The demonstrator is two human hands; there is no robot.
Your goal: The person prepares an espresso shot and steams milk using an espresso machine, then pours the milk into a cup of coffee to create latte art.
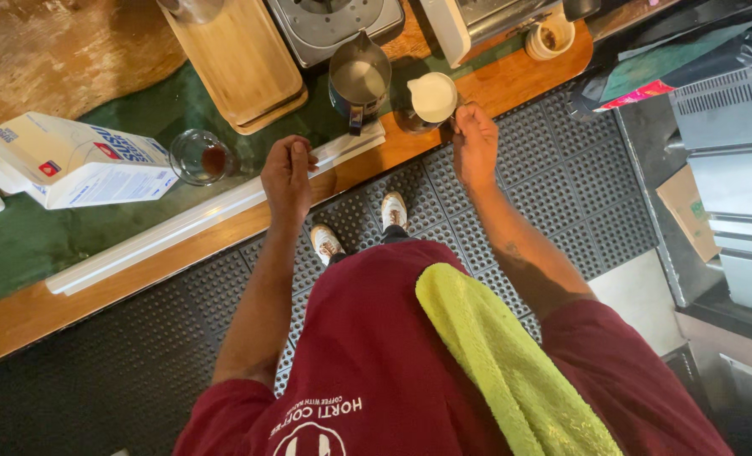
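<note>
Right hand [475,142] closed around the handle of a glass cup of milky coffee [431,100] at the counter edge [511,80], beside a steel milk pitcher [358,80]. Left hand [287,173] loosely curled, fingertips resting on the counter's white strip [182,228], holding nothing, near a small glass [200,157] and milk carton [76,163].

Milk carton [76,165] lying beside glass [200,157] – wooden board [239,57] behind, yellow towel [503,363] near.

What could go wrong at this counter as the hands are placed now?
The cup of milk stands near the counter's edge, and the right hand grips its handle; a jerk might spill it onto the floor mat. The left hand rests close to the small glass and could knock it.
</note>
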